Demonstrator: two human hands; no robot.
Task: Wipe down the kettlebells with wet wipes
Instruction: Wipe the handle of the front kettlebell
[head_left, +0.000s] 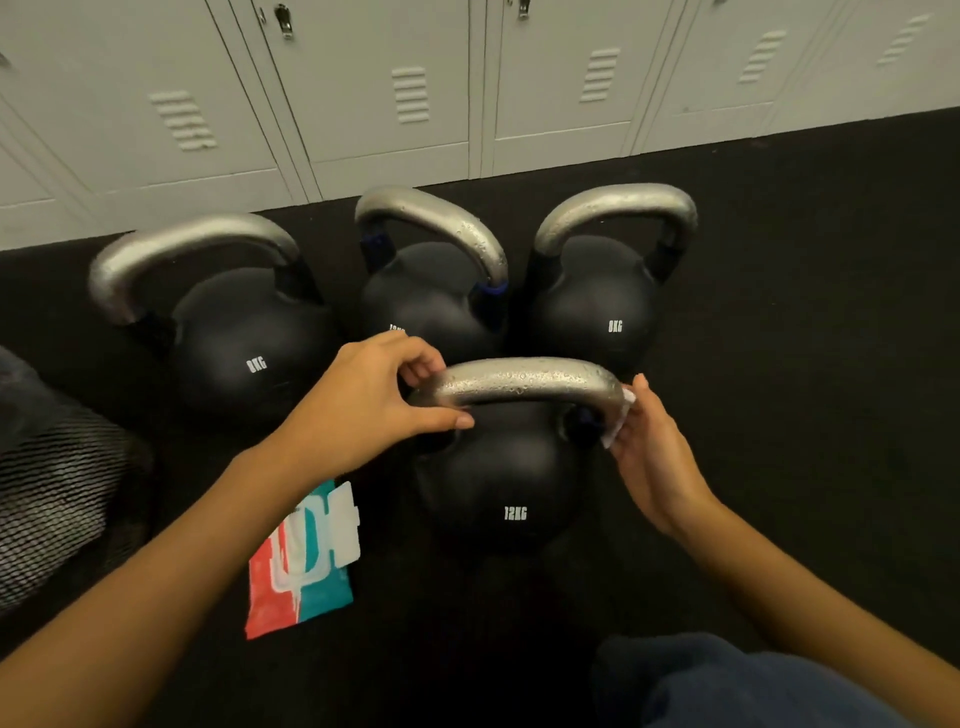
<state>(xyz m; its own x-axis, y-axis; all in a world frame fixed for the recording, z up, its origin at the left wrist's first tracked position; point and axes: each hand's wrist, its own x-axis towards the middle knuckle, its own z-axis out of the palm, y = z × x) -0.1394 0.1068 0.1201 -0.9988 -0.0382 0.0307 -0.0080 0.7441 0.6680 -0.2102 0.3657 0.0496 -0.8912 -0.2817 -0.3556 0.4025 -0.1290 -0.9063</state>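
Two hands on the 12KG kettlebell (511, 467): left hand (363, 400) grips its handle (524, 382), right hand (652, 457) pinches wipe (618, 421); better drag it along the full arc.

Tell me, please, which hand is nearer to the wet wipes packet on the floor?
Left. The left hand grips the 12KG kettlebell's handle just above the wet wipes packet; the right hand holds a wipe at the handle's far end.

A dark, rubbery floor (805, 312) runs up to a row of pale lockers (363, 104). Four black kettlebells stand on it: three in a row near the lockers (244, 353) (426, 296) (597, 306), and one marked 12KG (509, 483) in front. Just left of that one lies a wet-wipe pack (304, 561), flap open.
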